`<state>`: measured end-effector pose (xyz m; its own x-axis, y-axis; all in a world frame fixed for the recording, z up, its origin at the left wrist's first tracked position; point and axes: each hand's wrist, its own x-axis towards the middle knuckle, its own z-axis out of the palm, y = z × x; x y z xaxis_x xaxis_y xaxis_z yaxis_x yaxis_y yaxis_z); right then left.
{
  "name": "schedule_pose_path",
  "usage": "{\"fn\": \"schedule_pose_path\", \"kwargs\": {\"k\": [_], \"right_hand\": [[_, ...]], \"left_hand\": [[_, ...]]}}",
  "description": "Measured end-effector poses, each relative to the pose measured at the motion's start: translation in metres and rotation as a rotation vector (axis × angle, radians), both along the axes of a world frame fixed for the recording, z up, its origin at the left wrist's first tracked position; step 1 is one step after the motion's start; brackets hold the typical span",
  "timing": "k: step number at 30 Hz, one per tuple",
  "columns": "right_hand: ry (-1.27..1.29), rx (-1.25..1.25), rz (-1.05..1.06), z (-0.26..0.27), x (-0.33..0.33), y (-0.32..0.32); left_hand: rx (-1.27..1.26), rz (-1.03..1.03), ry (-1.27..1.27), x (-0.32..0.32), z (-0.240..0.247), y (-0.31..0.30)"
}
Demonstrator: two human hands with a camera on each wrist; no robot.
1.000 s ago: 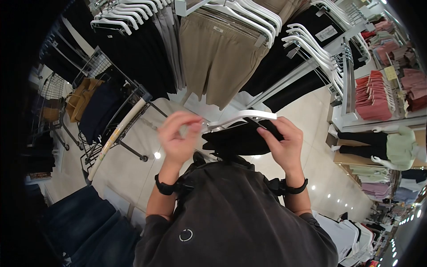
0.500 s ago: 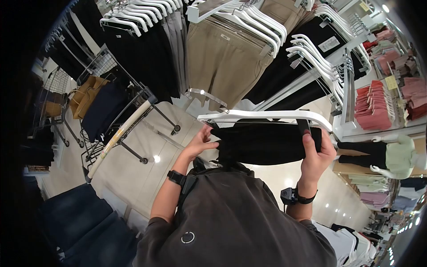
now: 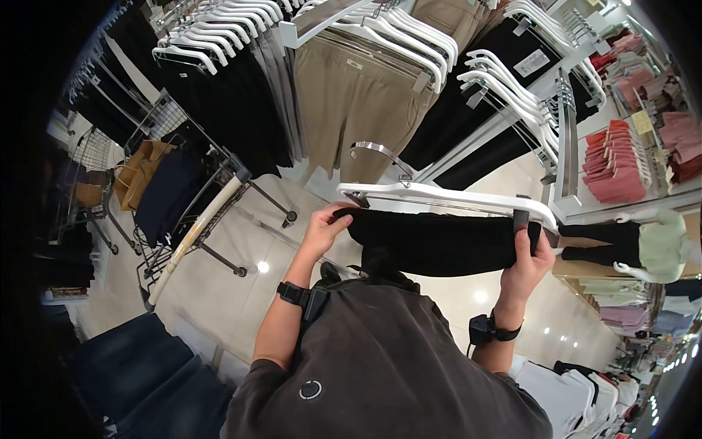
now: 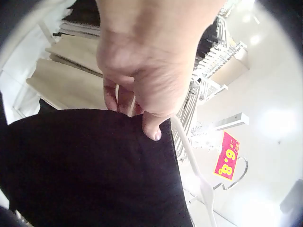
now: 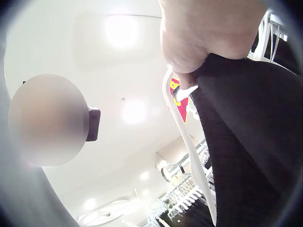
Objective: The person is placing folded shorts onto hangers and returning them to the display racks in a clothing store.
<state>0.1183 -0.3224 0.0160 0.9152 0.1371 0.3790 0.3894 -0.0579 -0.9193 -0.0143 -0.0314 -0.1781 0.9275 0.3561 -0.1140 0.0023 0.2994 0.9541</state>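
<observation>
A white hanger [image 3: 461, 197] with a metal hook is stretched out level in front of the person's chest. Black trousers [image 3: 431, 245] hang under it. My left hand [image 3: 322, 233] pinches the left end of their waistband; in the left wrist view its thumb [image 4: 152, 127] lies on the near side of the cloth and the fingers go behind. On the far side, my right hand [image 3: 525, 267] grips the trousers' right end, thumb at the dark clip [image 3: 521, 214]. The right wrist view shows that palm over the black cloth [image 5: 246, 123], most fingers hidden.
Ahead stands a rack with beige trousers [image 3: 358, 95] and black trousers [image 3: 234, 110] on white hangers. A shopping cart [image 3: 197, 234] holding clothes is on the left. Folded dark jeans [image 3: 139, 373] lie at lower left. A mannequin [image 3: 658, 245] and red garments [image 3: 614, 164] are on the right.
The hanger has swung round from end-on to broadside and moved right with my right hand. My left hand has left the hook area, lowered, and taken hold of the trousers' left waistband end.
</observation>
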Motion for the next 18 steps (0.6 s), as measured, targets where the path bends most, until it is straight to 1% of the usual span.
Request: {"fn": "schedule_pose_path", "kwargs": {"k": [2,3,6,9,12,13,14,16,17,18], "right_hand": [[0.019,0.034,-0.002,-0.004,-0.002,-0.004],[0.030,0.049,-0.005,-0.006,-0.003,-0.006],[0.050,0.130,-0.010,-0.010,-0.002,-0.009],[0.031,0.183,-0.008,-0.015,0.002,-0.013],[0.075,0.185,-0.002,-0.035,0.013,-0.029],[0.125,0.177,-0.034,-0.045,0.015,-0.032],[0.174,0.168,-0.063,-0.057,0.018,-0.034],[0.279,0.110,-0.031,-0.091,0.023,-0.046],[0.341,0.072,-0.029,-0.110,0.025,-0.050],[0.404,0.034,-0.027,-0.129,0.024,-0.054]], "left_hand": [[0.114,0.018,-0.082,0.002,0.002,0.005],[0.083,-0.022,-0.073,0.003,0.011,0.006],[0.029,0.006,-0.137,0.008,0.011,0.005],[-0.089,-0.024,-0.086,0.007,0.026,0.009],[-0.065,-0.010,-0.154,-0.002,0.026,0.019],[-0.011,0.044,-0.192,-0.006,0.047,0.018],[0.082,0.046,-0.222,-0.008,0.064,0.020],[0.268,0.065,-0.280,-0.015,0.091,0.022],[0.355,0.106,-0.257,-0.017,0.100,0.021],[0.453,0.096,-0.231,-0.019,0.113,0.018]]}}
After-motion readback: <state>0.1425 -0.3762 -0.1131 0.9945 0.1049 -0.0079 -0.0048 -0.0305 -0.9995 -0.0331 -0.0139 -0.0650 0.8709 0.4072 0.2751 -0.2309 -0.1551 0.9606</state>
